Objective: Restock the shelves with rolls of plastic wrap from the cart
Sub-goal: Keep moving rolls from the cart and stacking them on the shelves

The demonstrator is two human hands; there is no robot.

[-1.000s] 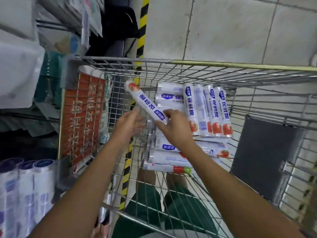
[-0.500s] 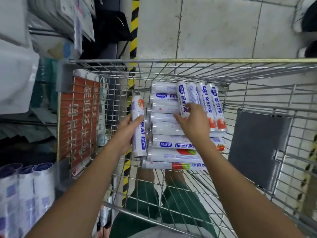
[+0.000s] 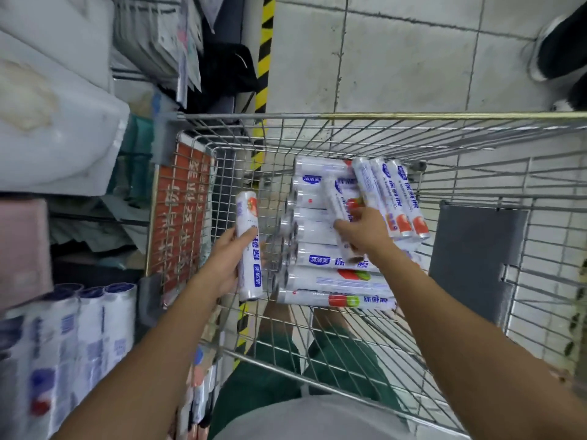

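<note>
Shelf stock (image 3: 89, 328) blurs; left hand (image 3: 222, 265) and right hand (image 3: 365, 233) partly hide 2 rolls (image 3: 247, 211).

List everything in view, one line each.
cart: one, silver wire, centre
stacked rolls: pile, count unclear, white, in cart
leaning rolls: three, white, pile's right side
left roll: one, white, upright, left of pile
right roll: one, white, atop pile
shelf rolls: at least three, white, lower left
sign: one, red, cart's left wall
panel: one, dark grey, cart's right wall
hazard stripe: one, yellow-black, floor
shoe: one, black-white, top right
shorts: green, under cart
left hand: grips left roll
right hand: grips right roll
</note>
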